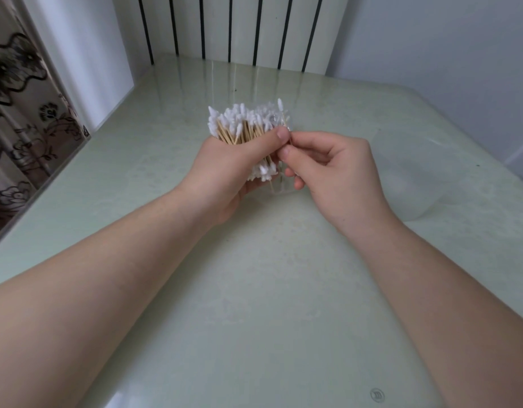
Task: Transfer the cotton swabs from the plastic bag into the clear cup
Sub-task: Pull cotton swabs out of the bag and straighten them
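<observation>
My left hand grips a thick bundle of wooden-stick cotton swabs wrapped in a clear plastic bag, held above the middle of the table. White tips fan out above my fingers and poke out below them. My right hand pinches with thumb and forefinger at the bundle's right edge, where a single swab stands higher than the others. Whether the pinch is on that swab or on the bag's edge I cannot tell. The clear cup sits on the table just right of my right hand, faint and see-through.
The pale green glossy table spreads under both forearms. A striped white panel stands behind its far edge. A flowered curtain hangs beyond the left edge, and white walls close the right side.
</observation>
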Demonstrator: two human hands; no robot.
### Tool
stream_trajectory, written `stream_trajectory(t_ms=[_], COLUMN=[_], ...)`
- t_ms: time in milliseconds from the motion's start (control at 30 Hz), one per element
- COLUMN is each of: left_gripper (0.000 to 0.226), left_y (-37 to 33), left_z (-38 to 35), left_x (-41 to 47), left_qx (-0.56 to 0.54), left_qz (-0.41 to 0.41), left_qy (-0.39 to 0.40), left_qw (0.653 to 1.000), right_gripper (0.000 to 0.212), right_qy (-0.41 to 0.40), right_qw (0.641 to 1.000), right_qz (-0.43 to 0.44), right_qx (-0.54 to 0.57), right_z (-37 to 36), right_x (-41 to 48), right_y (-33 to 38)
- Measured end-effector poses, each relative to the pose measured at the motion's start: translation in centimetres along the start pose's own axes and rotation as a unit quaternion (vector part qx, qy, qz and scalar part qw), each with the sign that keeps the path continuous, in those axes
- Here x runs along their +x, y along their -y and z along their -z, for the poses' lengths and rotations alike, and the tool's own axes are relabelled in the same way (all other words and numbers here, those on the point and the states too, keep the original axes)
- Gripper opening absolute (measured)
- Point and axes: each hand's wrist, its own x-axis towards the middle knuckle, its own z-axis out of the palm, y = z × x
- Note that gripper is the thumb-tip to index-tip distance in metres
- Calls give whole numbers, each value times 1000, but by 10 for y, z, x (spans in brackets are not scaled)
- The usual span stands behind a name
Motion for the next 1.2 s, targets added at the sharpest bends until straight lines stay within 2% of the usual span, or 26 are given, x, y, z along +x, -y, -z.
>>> stream_trajectory(t_ms=[100, 200, 300, 367, 467, 500, 567, 633, 733, 867, 1033, 1100, 1200], left_gripper=[29, 21, 19, 17, 5, 10, 18, 19, 17, 14, 12, 13, 13], left_y=[0, 0, 0, -1, -4, -5, -8, -9, -9, -7, -5, -3, -2], left_z=[-1, -2, -1, -2, 0, 1, 2, 1, 2, 6, 6, 7, 5], left_x=[-1, -1, -1, -2, 0, 0, 0, -1, 1, 2, 3, 4, 2], left_qx=[-17, -17, -20, -23, -33, -41, -75, -105, -120, -107, -69, -43, -12], left_qz=[3, 2, 1, 1, -8, -7, -1, 8, 4, -18, -23, -23, -21], left_qy=[3, 4, -5, -21, -31, -36, -42, -43, -58, -96, -124, -108, -69], left_qw=[1000, 1000, 1000, 1000, 999, 998, 996, 994, 991, 989, 990, 993, 997], right_gripper=[11, 25, 24, 18, 33, 33, 22, 7, 13, 11, 9, 13, 16], right_qy=[7, 10, 24, 39, 74, 92, 124, 138, 135, 87, 5, -14, 15], right_qw=[997, 983, 979, 980, 979, 974, 958, 955, 956, 954, 966, 985, 997], right_qz=[23, 63, 87, 80, 52, 39, 24, 22, 17, 8, -4, -18, -8], right_qx=[-78, -170, -183, -179, -185, -204, -257, -263, -261, -286, -260, -171, -79], right_z=[2, -1, -3, -2, 3, 5, 6, 4, 4, 10, 12, 13, 9], right_x=[-1, 0, 1, 1, 1, 1, 0, -2, -3, 1, 6, 7, 1], right_y=[-1, -5, -8, -9, -7, -7, -6, -6, -5, -4, -9, -7, 1])
